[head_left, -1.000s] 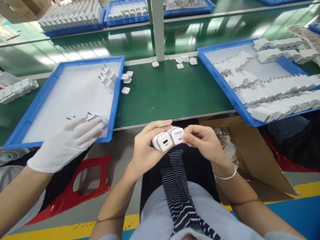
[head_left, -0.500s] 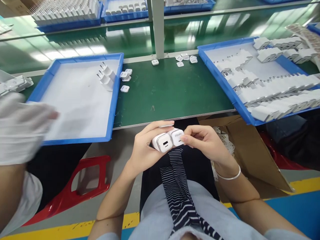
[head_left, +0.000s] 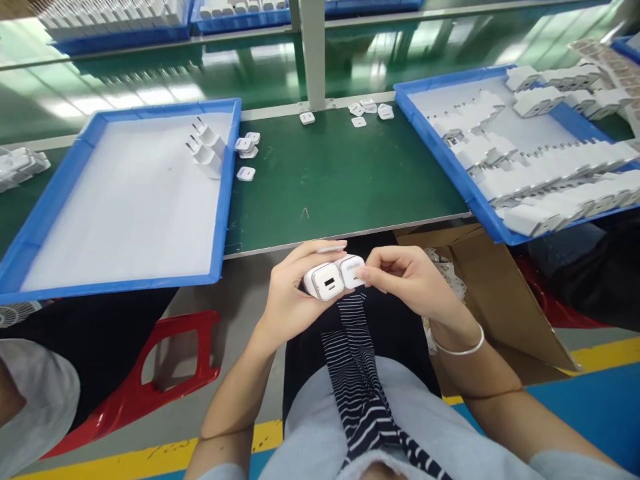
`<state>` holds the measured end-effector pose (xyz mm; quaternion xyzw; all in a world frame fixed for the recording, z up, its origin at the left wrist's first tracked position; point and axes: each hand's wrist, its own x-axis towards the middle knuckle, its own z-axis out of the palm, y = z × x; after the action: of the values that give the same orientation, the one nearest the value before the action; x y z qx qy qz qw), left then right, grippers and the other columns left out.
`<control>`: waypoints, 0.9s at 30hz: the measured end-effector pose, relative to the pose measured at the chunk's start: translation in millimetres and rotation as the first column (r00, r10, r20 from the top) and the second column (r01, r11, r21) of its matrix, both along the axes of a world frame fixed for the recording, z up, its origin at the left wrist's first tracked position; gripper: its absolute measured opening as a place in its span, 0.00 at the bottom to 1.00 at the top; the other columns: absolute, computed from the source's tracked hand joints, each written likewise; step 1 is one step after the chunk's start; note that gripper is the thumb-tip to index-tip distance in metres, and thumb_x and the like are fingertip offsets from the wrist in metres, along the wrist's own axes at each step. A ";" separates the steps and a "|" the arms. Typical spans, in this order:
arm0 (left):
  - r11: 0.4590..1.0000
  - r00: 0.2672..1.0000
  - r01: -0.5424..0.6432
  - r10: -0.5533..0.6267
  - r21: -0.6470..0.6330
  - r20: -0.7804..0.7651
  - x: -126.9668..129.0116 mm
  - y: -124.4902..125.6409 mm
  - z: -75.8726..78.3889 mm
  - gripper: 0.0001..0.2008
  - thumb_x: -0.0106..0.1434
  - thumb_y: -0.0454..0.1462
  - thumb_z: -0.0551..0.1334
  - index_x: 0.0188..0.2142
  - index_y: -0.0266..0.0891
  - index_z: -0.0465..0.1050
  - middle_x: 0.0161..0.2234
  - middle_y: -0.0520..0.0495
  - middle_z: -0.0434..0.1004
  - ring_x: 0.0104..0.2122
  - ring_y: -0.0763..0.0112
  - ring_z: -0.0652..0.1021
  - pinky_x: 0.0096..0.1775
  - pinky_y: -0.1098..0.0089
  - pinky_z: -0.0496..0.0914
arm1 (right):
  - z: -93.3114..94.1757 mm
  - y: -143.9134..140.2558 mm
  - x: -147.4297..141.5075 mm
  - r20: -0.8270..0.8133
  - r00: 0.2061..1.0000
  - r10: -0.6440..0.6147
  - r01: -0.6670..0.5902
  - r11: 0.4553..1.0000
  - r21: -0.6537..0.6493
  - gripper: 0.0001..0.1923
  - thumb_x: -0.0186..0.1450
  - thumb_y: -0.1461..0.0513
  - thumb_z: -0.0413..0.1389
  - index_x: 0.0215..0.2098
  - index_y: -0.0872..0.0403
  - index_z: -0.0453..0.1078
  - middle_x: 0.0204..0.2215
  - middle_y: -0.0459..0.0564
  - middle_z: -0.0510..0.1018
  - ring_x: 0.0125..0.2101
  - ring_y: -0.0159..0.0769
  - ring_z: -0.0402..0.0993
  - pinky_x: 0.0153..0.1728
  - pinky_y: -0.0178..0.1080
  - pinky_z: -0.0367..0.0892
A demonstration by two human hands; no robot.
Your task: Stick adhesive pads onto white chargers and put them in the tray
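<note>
My left hand [head_left: 287,293] is closed around two white charger plugs, held side by side above my lap. The left charger [head_left: 325,283] faces me with a dark wide port and a smaller slot below it. On the right charger [head_left: 351,264] grey lettering shows on the end face. A thin white piece [head_left: 331,249] lies between the upper fingers of the same hand. My right hand [head_left: 413,280] is pinched at the right charger's end face, its thumb and fingertips touching the lower right edge; the fingertips cover part of that face.
A blue tray [head_left: 226,220] at left holds a few chargers; another blue tray [head_left: 450,163] at right holds many in rows. Small white caps [head_left: 246,174] lie on the green table [head_left: 345,180]. A red stool [head_left: 200,320] and cardboard box [head_left: 493,293] stand below the edge.
The co-worker's white-gloved hand at the left has gone from over the tray. The view has shifted slightly. My hands keep nearly the same hold on the chargers.
</note>
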<state>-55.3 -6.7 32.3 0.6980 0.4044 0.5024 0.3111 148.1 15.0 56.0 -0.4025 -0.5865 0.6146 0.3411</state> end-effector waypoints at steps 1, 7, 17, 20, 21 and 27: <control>1.000 1.000 0.003 -0.003 -0.003 0.003 -0.4 0.2 -0.1 0.23 0.52 0.34 0.78 0.48 0.43 0.82 0.51 0.43 0.83 0.51 0.61 0.83 0.53 0.62 0.79 | 0.6 0.1 0.0 0.012 1.000 0.002 -0.002 1.000 0.004 0.19 0.65 0.54 0.65 0.22 0.56 0.68 0.18 0.40 0.64 0.20 0.23 0.55 0.20 0.32 0.49; 0.999 0.999 0.009 -0.007 -0.053 0.033 -2.1 0.6 0.0 0.25 0.49 0.33 0.79 0.48 0.44 0.82 0.51 0.44 0.82 0.51 0.60 0.83 0.54 0.61 0.78 | 1.6 -0.3 -0.9 0.051 0.999 0.009 -0.010 1.000 0.021 0.19 0.65 0.54 0.64 0.23 0.56 0.68 0.18 0.40 0.62 0.20 0.23 0.53 0.20 0.33 0.47; 0.993 0.995 -0.016 0.027 -0.121 0.091 -1.4 0.7 -3.7 0.24 0.49 0.37 0.79 0.47 0.45 0.83 0.50 0.44 0.83 0.49 0.61 0.83 0.53 0.61 0.77 | 0.0 -0.4 -5.2 0.161 0.986 -0.037 0.014 0.990 0.139 0.18 0.67 0.58 0.62 0.22 0.55 0.65 0.18 0.39 0.62 0.20 0.23 0.52 0.20 0.34 0.46; 0.992 0.995 -0.045 0.055 -0.119 0.085 0.6 0.4 -3.8 0.23 0.50 0.38 0.79 0.46 0.45 0.83 0.50 0.43 0.83 0.49 0.61 0.83 0.53 0.60 0.77 | 0.5 -0.7 -5.4 0.166 0.984 -0.062 0.036 0.987 0.157 0.18 0.66 0.59 0.62 0.22 0.55 0.65 0.18 0.39 0.62 0.20 0.24 0.51 0.20 0.34 0.45; 0.991 0.995 -0.055 0.064 -0.118 0.078 1.4 0.2 -3.6 0.22 0.50 0.39 0.79 0.46 0.45 0.83 0.49 0.43 0.83 0.49 0.60 0.83 0.52 0.60 0.77 | 0.9 -0.8 -5.5 0.170 0.983 -0.067 0.039 0.986 0.160 0.18 0.66 0.59 0.63 0.22 0.55 0.65 0.18 0.39 0.62 0.20 0.24 0.51 0.20 0.34 0.45; 0.989 0.993 -0.063 0.076 -0.134 0.089 3.6 -0.1 -4.0 0.21 0.51 0.40 0.79 0.45 0.44 0.83 0.49 0.43 0.83 0.48 0.60 0.83 0.52 0.59 0.77 | -1.4 2.4 -6.5 0.172 0.983 -0.063 0.040 0.990 0.138 0.19 0.65 0.57 0.64 0.21 0.55 0.65 0.18 0.39 0.61 0.20 0.24 0.50 0.20 0.35 0.44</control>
<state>-51.7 -6.8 28.3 0.6371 0.4456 0.5175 0.3574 141.6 17.3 54.6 -0.4464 -0.6435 0.5269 0.3302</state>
